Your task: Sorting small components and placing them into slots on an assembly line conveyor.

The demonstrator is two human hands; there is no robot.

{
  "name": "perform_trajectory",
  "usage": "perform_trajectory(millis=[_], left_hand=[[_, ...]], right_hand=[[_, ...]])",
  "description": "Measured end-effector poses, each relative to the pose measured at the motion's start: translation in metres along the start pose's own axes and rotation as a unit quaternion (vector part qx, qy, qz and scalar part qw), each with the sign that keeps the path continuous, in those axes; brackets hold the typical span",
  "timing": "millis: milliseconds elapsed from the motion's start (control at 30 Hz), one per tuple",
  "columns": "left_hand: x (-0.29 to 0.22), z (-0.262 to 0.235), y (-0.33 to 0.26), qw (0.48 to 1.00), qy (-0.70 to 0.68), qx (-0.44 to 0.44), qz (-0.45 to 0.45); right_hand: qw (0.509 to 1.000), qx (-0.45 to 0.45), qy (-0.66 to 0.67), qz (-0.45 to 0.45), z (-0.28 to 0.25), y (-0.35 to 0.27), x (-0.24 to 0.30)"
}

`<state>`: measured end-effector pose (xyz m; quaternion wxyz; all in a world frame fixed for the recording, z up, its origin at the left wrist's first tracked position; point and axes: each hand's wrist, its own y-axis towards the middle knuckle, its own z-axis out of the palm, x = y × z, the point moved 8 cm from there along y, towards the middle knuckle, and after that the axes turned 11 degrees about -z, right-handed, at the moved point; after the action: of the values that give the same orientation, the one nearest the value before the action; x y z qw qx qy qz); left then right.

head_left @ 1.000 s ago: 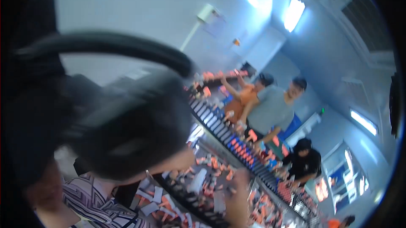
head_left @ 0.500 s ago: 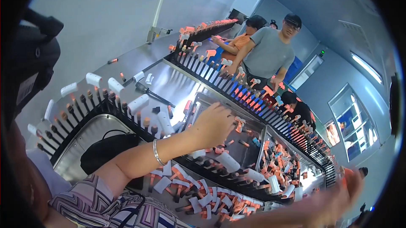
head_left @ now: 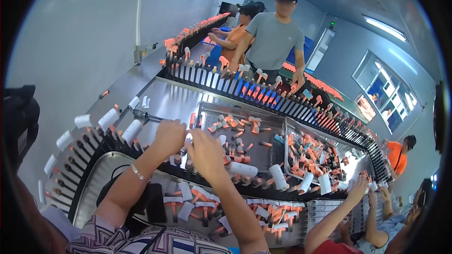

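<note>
My left hand (head_left: 170,137), with a bracelet at its wrist, is closed above the near row of black pegs (head_left: 178,161). Right beside it, my right hand (head_left: 207,154) is closed too, its fingertips almost meeting the left. A small pale bit shows at the right fingertips, but what either hand holds is too hidden to name. Just right of my hands lies a metal tray (head_left: 263,134) with loose orange and black T-shaped pieces (head_left: 231,121). White curved covers (head_left: 242,169) sit on several pegs near my right forearm.
A second tray (head_left: 288,127) is heaped with orange and black pieces. Covered T-shaped pieces (head_left: 205,207) lie near my body beside a black bag (head_left: 110,190). The peg line loops round the table. A grey-shirted person (head_left: 275,42) stands opposite; other workers' hands (head_left: 360,185) reach in at right.
My left hand has drawn back from the tray toward the left. My right hand has swung in from the far right to meet it. The view has turned rightward.
</note>
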<state>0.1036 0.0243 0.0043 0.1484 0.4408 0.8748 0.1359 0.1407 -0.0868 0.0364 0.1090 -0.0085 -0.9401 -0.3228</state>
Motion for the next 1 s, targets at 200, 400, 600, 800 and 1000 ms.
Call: perform_trajectory(millis=[200, 400, 600, 800, 1000], left_hand=[[-0.062, -0.1, -0.007, 0.978, -0.078, -0.185, 0.064], [-0.127, -0.066, -0.003, 0.978, -0.141, -0.118, 0.1], [-0.084, 0.015, 0.005, 0.993, -0.06, 0.098, 0.019], [-0.046, -0.015, 0.009, 0.998, -0.062, 0.009, -0.006], [-0.078, -0.109, -0.004, 0.973, -0.139, -0.175, 0.056]], right_hand=[[0.985, -0.112, -0.124, -0.044, -0.144, 0.02, 0.039], [0.963, -0.143, -0.219, 0.067, -0.153, -0.018, -0.027], [0.983, 0.13, -0.003, 0.132, -0.016, -0.047, -0.081], [0.998, -0.014, -0.05, 0.048, -0.026, -0.02, -0.043], [0.988, -0.113, -0.105, 0.029, -0.154, -0.005, 0.011]])
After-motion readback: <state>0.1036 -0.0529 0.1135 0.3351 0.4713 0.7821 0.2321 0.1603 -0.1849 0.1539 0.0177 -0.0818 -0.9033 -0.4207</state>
